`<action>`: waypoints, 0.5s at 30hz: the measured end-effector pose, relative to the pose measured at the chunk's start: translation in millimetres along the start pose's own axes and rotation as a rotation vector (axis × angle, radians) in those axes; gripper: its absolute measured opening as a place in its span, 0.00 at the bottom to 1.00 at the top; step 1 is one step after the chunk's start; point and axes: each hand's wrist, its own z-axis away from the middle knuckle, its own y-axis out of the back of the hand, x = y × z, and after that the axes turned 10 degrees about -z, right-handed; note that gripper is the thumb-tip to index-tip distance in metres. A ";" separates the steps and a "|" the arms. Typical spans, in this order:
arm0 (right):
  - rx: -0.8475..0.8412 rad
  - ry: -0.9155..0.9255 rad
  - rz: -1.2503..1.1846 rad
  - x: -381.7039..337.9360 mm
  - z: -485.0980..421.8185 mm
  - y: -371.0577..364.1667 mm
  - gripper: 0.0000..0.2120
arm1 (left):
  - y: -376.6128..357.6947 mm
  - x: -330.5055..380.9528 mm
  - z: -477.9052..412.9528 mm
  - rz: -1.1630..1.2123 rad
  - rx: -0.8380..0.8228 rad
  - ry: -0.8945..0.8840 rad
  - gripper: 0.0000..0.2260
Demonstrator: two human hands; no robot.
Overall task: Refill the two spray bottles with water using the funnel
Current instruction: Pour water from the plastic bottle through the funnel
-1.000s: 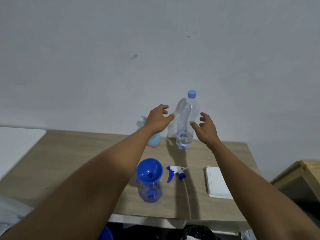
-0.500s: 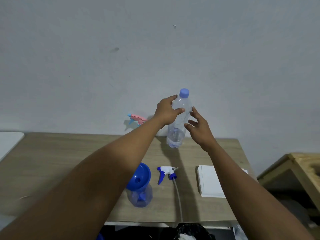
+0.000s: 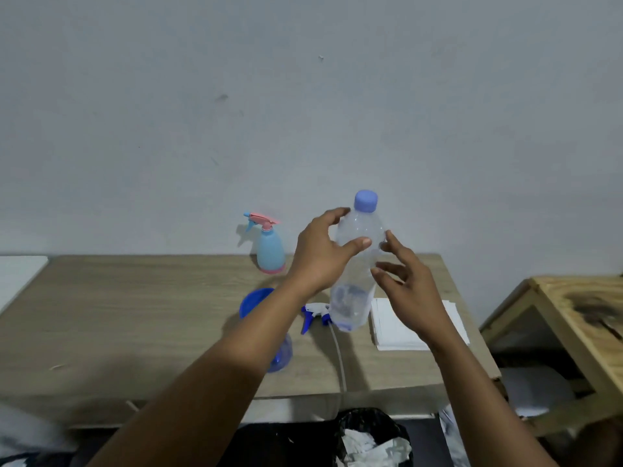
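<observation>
- Gripping the clear water bottle (image 3: 359, 251) round its upper body, the left hand (image 3: 320, 251) lays its thumb across the front and curls its fingers behind. The bottle is upright, raised over the table (image 3: 135, 315), with its blue cap (image 3: 365, 200) on.
- The right hand (image 3: 408, 284) is spread loose at the bottle's right side and holds nothing. I cannot tell whether its fingertips touch the plastic.
- Water fills only the bottom of the bottle.
- A blue funnel (image 3: 256, 299) sits in a clear blue spray bottle (image 3: 281, 358) near the table's front. The left forearm hides most of both, so its contents are unreadable.
- A white and blue spray head (image 3: 315, 313) lies beside them, partly behind the water bottle's base.
- A light blue spray bottle (image 3: 269, 247) with a pink trigger stands at the back. It is opaque, so its fill level is hidden.
- A black-lined bin (image 3: 371, 439) holding crumpled paper is cut off at the bottom.
</observation>
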 end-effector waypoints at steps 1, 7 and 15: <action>0.001 -0.015 -0.003 3.8 11.0 1.7 0.30 | -3.3 -4.3 10.0 0.020 -0.014 0.009 0.26; -0.007 -0.103 0.006 22.9 56.2 8.2 0.27 | -23.3 -28.0 52.6 0.097 -0.093 0.091 0.27; 0.006 -0.131 -0.027 32.5 78.0 4.7 0.28 | -22.6 -34.6 74.8 0.046 -0.083 0.073 0.28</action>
